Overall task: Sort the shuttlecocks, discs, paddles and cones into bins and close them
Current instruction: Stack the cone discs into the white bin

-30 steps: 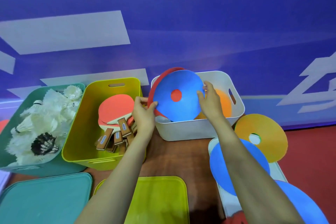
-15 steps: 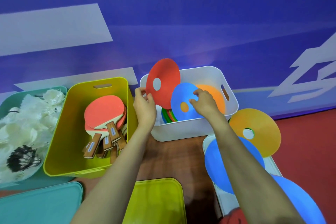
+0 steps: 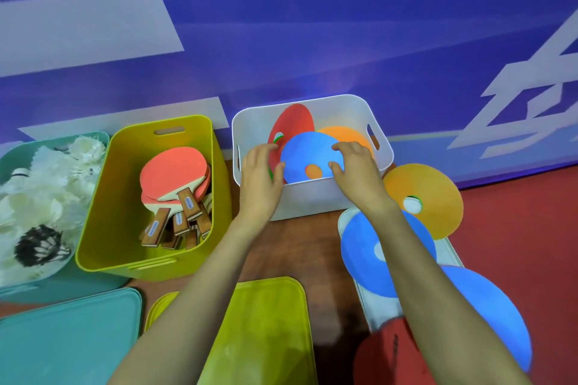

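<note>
Head view: you are looking down on three bins in a row along a blue wall [image 3: 312, 25].
Your right hand [image 3: 356, 169]: the fingers curl over the top edge of the blue disc [image 3: 308, 153] and the thumb presses its face near the centre hole, so you are pinching it.
Blue disc: it sits tilted inside the white bin [image 3: 312, 201], with its lower edge hidden behind the near wall.
Your left hand [image 3: 261, 172]: it reaches over the bin's near left corner. The fingers are slightly bent and close together on the lower part of the red disc [image 3: 294, 123], and the thumb touches the blue disc's left edge. You cannot tell whether this is a real grip.
Red disc: it stands almost upright in the white bin, behind the blue one.
Orange disc [image 3: 347, 134]: it is in the same bin, at the back right, partly covered.
Yellow bin [image 3: 109, 197]: it holds the paddles [image 3: 175, 172], stacked with handles toward you.
Teal bin [image 3: 9, 156]: it is full of shuttlecocks [image 3: 47, 191].
Lids: the teal lid [image 3: 62, 337] and yellow lid [image 3: 266, 322] lie flat on the table [image 3: 297, 244], in front of their bins.
White lid [image 3: 375, 306]: it lies to your right, under your forearm.
Loose discs: a loose blue disc [image 3: 359, 253] rests on the white lid and a loose orange disc [image 3: 434, 197] lies just beside the white bin. A second loose blue disc [image 3: 488, 306] and a loose red disc [image 3: 381, 356] lie nearer you.
</note>
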{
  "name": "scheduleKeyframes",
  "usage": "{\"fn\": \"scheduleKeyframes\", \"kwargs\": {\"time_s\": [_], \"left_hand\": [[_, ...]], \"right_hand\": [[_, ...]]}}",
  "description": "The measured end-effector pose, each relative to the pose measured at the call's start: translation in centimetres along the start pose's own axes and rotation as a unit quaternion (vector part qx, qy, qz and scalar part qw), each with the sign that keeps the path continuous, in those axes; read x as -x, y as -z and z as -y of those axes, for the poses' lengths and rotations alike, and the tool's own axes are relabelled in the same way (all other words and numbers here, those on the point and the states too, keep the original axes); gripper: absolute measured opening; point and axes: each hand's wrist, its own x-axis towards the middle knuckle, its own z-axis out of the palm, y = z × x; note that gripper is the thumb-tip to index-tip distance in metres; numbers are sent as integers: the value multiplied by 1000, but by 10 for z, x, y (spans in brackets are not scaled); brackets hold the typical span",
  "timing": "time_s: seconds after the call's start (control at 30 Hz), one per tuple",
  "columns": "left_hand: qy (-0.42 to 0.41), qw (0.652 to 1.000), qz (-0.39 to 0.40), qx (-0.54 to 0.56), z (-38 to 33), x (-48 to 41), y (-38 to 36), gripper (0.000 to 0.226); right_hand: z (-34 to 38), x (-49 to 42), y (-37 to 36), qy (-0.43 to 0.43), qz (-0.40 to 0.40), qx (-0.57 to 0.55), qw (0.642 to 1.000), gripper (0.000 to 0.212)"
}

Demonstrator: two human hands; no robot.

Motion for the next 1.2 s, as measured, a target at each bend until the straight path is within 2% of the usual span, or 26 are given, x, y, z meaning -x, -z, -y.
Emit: {"fn": "scheduleKeyframes", "kwargs": {"time_s": [0.13,0.23,0.33,0.43,0.53,0.6,0.73,0.83,1.03,1.2], "left_hand": [[-117,992,27,-40,-9,53,-10,27],[-138,986,71,-54,-14,98,-24,29],[-102,985,131,-53,-18,143,-39,32],[-60,976,201,-54,-20,182,-53,37],[-8,955,290,-61,-23,211,-65,45],[30,938,341,-58,-26,227,-74,51],[69,900,423,-78,-33,252,-88,57],[95,879,457,-102,-38,262,-98,55],[146,882,428,-129,-42,269,-109,50],[234,863,439,-91,-52,266,-109,43]], "right_hand": [[-18,54,10,49,-69,-1,996,33],[-36,100,8,60,-96,-21,993,32],[-62,142,-2,44,-46,-14,998,33],[-91,180,-13,-30,61,28,997,36],[-108,207,-19,-96,180,83,975,46],[-116,221,-22,-110,226,101,963,49],[-127,245,-31,-104,249,109,957,55],[-130,255,-36,-87,235,120,961,61],[-136,260,-46,-87,231,64,967,57],[-138,258,-50,-104,252,33,962,57]]}}
